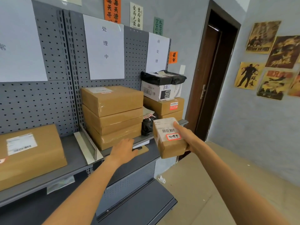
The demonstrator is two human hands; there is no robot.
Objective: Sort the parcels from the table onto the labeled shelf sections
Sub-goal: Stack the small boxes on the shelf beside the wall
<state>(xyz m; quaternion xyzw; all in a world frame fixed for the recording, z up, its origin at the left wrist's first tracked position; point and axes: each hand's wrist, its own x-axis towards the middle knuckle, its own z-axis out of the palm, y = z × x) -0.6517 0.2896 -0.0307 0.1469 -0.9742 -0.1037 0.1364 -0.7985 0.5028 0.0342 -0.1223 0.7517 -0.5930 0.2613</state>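
My right hand (186, 137) grips a small brown parcel (168, 143) from its right side, thumb on its white label, which carries a red-edged sticker reading 处理中. It hangs in front of the shelf's right end. My left hand (125, 148) reaches with relaxed fingers toward the front edge of the middle shelf section (142, 140), just below a stack of three brown boxes (112, 116). That section's back panel bears a white sheet (104, 46) reading 处理中.
The right section, labeled 待处理 (157, 51), holds brown boxes (164, 106), a white box (160, 91) and black bags (147, 125). A large brown parcel (29, 155) lies on the left section. A dark door (209, 78) stands to the right, with open floor below it.
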